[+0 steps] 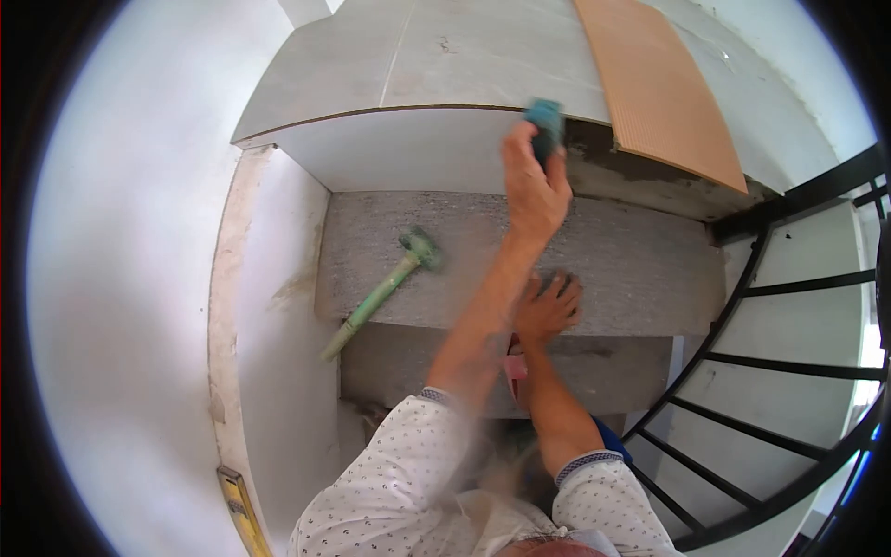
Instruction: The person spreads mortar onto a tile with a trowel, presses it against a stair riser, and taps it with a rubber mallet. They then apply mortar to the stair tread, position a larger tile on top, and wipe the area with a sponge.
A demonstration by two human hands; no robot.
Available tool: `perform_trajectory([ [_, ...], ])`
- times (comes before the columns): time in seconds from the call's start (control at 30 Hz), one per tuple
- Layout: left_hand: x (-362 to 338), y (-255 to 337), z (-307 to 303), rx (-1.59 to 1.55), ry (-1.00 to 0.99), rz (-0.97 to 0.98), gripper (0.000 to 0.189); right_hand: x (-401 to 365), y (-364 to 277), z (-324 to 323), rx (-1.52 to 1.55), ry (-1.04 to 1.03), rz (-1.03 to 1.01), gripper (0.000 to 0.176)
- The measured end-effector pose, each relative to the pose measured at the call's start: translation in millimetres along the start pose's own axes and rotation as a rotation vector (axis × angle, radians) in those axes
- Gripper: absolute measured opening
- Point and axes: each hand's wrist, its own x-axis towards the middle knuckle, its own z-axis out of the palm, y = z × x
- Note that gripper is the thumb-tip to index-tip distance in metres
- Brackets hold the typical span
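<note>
While the right hand (548,308) is pressing flat, fingers spread, near the step's (650,269) front edge, the left hand (534,190) is clutching a teal block (546,123) against the riser's (408,148) top edge.

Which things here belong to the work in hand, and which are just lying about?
In use: left hand; the teal block it presses to the riser; right hand, flat on the step.
Lying about: green mallet; ribbed orange tile; yellow spirit level.
</note>
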Motion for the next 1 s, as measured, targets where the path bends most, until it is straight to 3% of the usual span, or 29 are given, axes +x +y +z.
perform_trajectory([
  [0.03,-9.1,1.6,-6.6,-0.072,-0.158,-0.066,0.04,-0.1,0.5,1.5,0.013,0.014,0.005,0.051],
  [0.13,-34.4,-13.8,-46.4,-0.168,-0.339,-0.345,0.046,-1.2,4.2,1.2,-0.027,0.028,-0.035,0.051],
  [0.2,-47.7,-36.8,-92.4,0.227,-0.113,-0.109,0.055,6.2,-2.2,-9.8,0.02,-0.118,-0.001,0.05],
  [0.27,-54.8,-87.9,-151.9,0.215,0.04,-0.293,0.07,5.9,4.2,-12.9,0.019,-0.168,0.012,0.05],
  [0.37,-39.3,-101.1,-225.8,-0.075,0.488,-0.627,0.064,4.8,7.8,-10.0,0.021,-0.143,-0.018,0.05],
  [0.43,-33.3,-106.8,-254.3,-0.186,0.547,-0.727,0.062,5.1,4.8,-11.5,0.057,-0.17,0.008,0.051],
  [0.57,-36.6,-130.1,-262.0,-0.301,0.43,-0.868,0.056,6.7,10.4,-2.1,0.017,-0.133,-0.033,0.052],
  [0.73,-0.7,-170.2,-245.9,-0.225,0.558,-0.835,0.052,3.9,13.6,1.4,0.045,-0.126,-0.067,0.054],
  [0.8,25.2,-167.8,-237.7,-0.059,0.644,-1.034,0.052,2.4,12.3,0.6,0.042,-0.141,-0.049,0.054],
  [0.87,25.2,-244.0,-251.6,0.274,0.629,-0.914,0.056,4.7,10.9,0.1,0.026,-0.145,-0.04,0.054],
  [0.93,30.2,-266.2,-262.5,0.461,0.568,-0.937,0.052,5.0,9.4,0.5,0.006,-0.154,-0.034,0.054],
  [1.0,25.6,-276.9,-256.7,0.428,0.483,-0.954,0.048,6.0,8.1,-1.1,0.016,-0.178,-0.012,0.052],
])
